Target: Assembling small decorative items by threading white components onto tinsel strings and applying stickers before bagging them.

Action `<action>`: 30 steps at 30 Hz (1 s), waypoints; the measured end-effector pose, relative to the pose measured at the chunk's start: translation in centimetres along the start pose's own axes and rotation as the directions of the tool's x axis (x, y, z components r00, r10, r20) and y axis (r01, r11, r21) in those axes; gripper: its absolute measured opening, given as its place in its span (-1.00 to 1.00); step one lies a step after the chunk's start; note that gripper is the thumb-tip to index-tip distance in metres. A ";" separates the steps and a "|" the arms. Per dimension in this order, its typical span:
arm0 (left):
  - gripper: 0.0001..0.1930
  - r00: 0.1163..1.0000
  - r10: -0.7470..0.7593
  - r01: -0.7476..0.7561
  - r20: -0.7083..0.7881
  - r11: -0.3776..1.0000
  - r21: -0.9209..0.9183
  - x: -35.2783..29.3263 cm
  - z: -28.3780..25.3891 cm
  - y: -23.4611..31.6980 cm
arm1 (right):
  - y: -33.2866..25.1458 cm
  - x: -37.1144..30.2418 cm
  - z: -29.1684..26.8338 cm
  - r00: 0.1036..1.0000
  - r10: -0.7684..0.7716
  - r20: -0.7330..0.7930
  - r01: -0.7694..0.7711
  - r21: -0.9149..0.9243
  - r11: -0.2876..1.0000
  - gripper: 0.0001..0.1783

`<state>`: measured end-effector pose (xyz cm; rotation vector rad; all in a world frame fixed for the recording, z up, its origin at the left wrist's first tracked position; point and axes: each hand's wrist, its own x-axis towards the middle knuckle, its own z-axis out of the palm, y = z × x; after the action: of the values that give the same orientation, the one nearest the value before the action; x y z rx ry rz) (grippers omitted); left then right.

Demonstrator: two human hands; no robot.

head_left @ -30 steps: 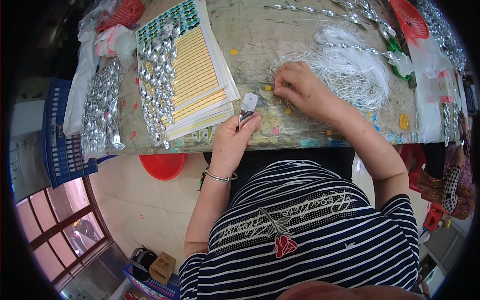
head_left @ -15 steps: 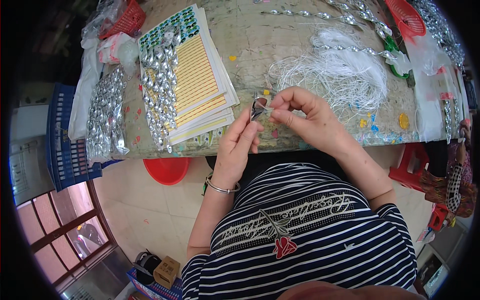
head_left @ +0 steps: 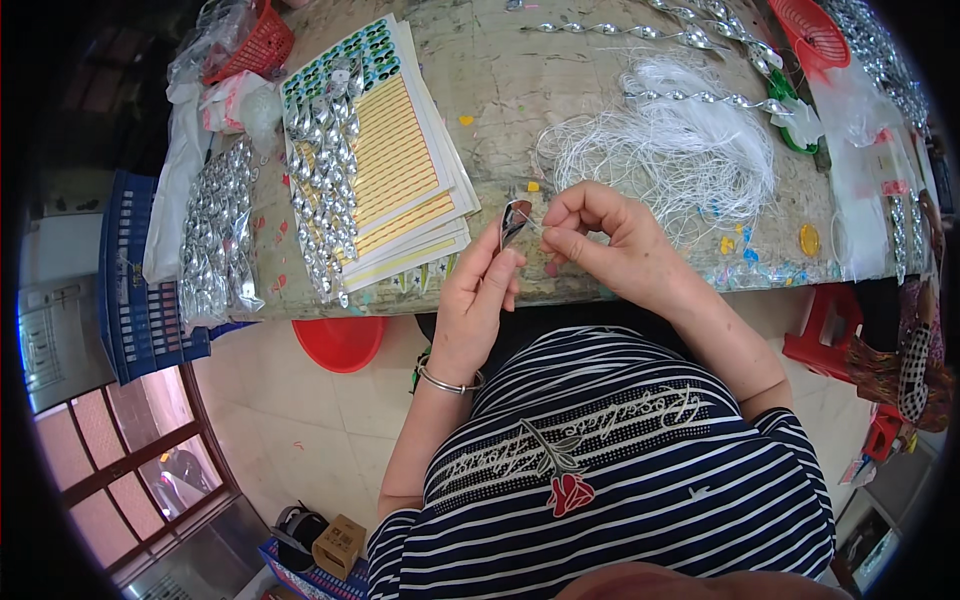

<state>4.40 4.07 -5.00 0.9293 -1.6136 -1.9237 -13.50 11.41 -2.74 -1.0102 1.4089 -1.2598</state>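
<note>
Near the table's front edge, my left hand (head_left: 482,277) pinches a small shiny silver foil piece (head_left: 514,222) between thumb and fingers. Close on its right, my right hand (head_left: 610,245) has thumb and forefinger pressed together on a thin white thread (head_left: 535,226), which reaches to the foil piece. Whether the thread passes through the foil is too small to tell. Beyond my right hand lies a loose tangle of white thread (head_left: 690,150). One twisted silver strip (head_left: 715,98) rests across that tangle.
Left of my hands are stacked sticker sheets (head_left: 400,150) with silver twisted strips (head_left: 325,190) on top, and a bagged bundle of strips (head_left: 218,230). Red baskets (head_left: 255,42) (head_left: 812,32) stand at the far corners. Green-handled scissors (head_left: 795,120) lie right. Below are a red basin (head_left: 340,343) and red stool (head_left: 825,330).
My hands stay almost in place, with the right fingers drawn slightly away from the foil piece. The rest of the scene shifts a little with the view.
</note>
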 end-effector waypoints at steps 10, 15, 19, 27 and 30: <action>-0.58 1.000 0.012 -0.013 0.004 0.999 0.046 0.0 0.1 0.3 | -0.1 -0.1 0.0 1.000 0.002 0.004 -0.002 -0.034 0.999 -0.88; -0.57 0.999 0.029 -0.030 0.023 0.997 0.070 -0.2 0.3 0.2 | -0.2 0.0 0.0 1.000 0.000 0.001 0.000 0.047 0.999 -0.89; -0.57 0.997 0.000 -0.008 0.074 0.995 0.097 -0.3 0.4 0.5 | -0.1 0.2 -0.1 0.999 0.048 0.013 -0.050 0.197 0.979 -0.88; -0.55 0.988 0.007 -0.031 0.154 0.988 0.154 -0.3 0.5 0.5 | 0.3 -0.1 -0.1 1.000 0.009 -0.027 -0.006 0.111 0.994 -0.81; -0.53 0.972 0.122 -0.183 0.199 0.929 0.323 -0.2 0.1 0.0 | 0.1 -0.4 -0.3 1.000 0.011 -0.011 -0.011 0.051 0.999 -0.78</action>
<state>4.45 4.28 -4.93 0.7466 -2.1047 -1.6900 -13.67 11.85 -2.78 -0.9607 1.3825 -1.2890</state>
